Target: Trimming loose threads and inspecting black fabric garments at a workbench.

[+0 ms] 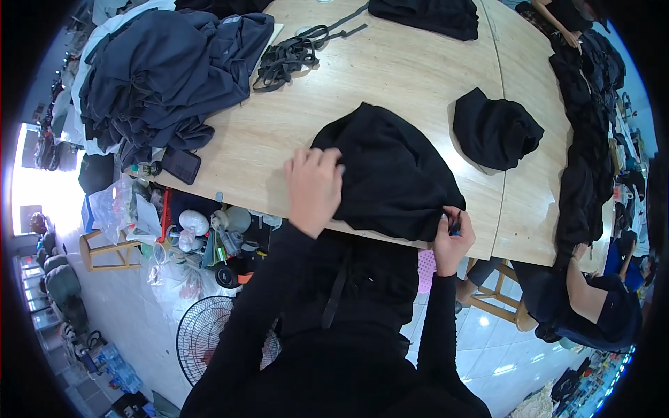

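At the near edge of the counter (390, 76), the right hand (453, 240) has its fingers closed in a pinch on the lower right corner of a black garment (390, 174), with something small and dark caught in that pinch; it is too small to tell whether this is a tool or a fold of cloth. The left hand (315, 188) lies palm down on the garment's left side, fingers curled loosely over a ridge of fabric, pressing rather than gripping. The garment sits bunched at the near middle of the counter and hangs slightly over its edge.

By the look of it, the step in hand is close work on that corner, one hand steadying while the other attends to the hem. The next move probably calls for the left hand to keep the cloth flat and taut so the corner does not slide off the edge.

Just right of the garment, apart from it, lies a second black bundle (496, 131). Farther left, a phone (180, 166) rests near the counter's edge beside a large heap of dark blue cloth (167, 70), and a tangle of dark straps (289, 57) lies beyond. Another black pile (425, 15) sits at the far side.

The counter is pale wood. Below it on the left stand a fan (209, 338), a wooden stool (108, 251) and cluttered bags on a tiled floor. Another person (592, 306) sits at the right.
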Demonstrator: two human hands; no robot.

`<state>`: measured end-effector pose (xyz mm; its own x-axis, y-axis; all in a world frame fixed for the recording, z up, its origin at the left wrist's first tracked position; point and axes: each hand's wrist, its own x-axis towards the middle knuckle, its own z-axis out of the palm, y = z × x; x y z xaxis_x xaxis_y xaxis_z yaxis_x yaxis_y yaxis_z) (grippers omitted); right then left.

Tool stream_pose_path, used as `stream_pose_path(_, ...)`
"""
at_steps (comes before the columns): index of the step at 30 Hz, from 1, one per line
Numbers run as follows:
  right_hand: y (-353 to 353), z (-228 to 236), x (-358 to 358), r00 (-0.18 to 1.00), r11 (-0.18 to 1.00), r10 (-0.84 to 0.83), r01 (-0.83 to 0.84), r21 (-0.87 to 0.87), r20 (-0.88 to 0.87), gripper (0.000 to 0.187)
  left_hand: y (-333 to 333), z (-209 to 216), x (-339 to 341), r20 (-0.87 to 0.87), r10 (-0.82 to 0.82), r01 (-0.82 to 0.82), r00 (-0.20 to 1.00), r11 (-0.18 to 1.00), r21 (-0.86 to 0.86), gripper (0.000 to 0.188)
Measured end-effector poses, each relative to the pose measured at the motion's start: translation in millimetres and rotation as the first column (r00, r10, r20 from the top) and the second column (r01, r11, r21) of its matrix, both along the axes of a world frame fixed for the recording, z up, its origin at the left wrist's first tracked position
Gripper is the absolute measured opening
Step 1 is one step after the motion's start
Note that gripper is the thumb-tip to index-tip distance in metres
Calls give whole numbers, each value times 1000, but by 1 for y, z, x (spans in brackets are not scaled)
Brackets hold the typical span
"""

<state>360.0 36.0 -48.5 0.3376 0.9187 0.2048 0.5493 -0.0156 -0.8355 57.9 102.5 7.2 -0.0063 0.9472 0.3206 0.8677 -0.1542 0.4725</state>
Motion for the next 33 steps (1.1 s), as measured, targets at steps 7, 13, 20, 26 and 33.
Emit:
stream_pose_path(7, 4, -6, -3, 987, 984, -148, 153, 93, -60, 22, 29, -9, -23, 330, 72, -116, 941, 986, 118, 16)
stream_pose_path(13, -3, -4, -4, 956, 965, -188, 223, 141, -227, 26, 32, -40, -23, 620, -14, 151, 784, 974, -169, 23)
stream_pose_path(20, -42, 87, -64, 974, 978, -101, 134, 157, -203, 28, -54, 31, -2, 958, 285, 407, -20, 878, -252, 32)
stream_pose_path(26, -19, 116, -125, 939, 968, 247, -251, 11, -239, 39, -81, 30, -1, 968, 245, 482, 48, 844, -237, 39)
stream_pose_path(33, -14, 108, -83, 719, 932, 117, -317, -173, -685, 14, -81, 32, -14, 931, 361, 564, -52, 780, -271, 36)
